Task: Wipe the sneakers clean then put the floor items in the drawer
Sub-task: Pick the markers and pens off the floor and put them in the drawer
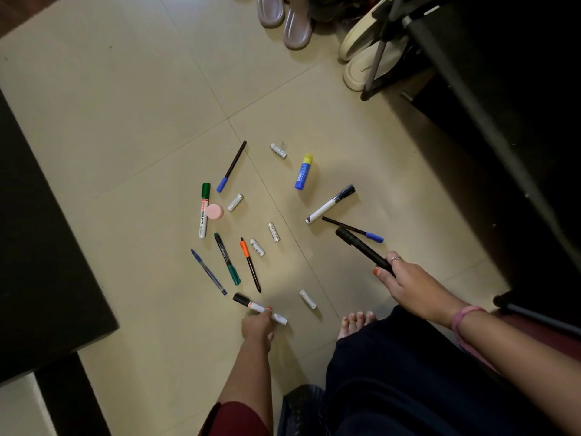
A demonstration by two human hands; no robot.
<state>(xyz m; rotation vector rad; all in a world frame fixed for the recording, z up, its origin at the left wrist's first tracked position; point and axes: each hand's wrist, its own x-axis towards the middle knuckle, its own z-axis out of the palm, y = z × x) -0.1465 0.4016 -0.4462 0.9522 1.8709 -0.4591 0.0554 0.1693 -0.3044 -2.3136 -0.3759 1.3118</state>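
Pens, markers and batteries lie scattered on the tiled floor, near the person's bare foot. Left hand: fingers curled round a white marker with black cap, low at the floor; whether it rests there or is lifted, cannot tell. Right hand: fingers wrapped round a black marker, held above the floor. Green-capped marker, label reads "WHITE BOARD", touching a pink round lid. Glue stick, blue with yellow cap, print too small to read. Just beside it, a white marker with dark cap. Five white batteries, one near the glue stick; markings unreadable. Two blue-capped pens, one near the green cap. Pale sneakers at the far edge, well apart from the pens, insole lettering partly hidden, starts "Lay".
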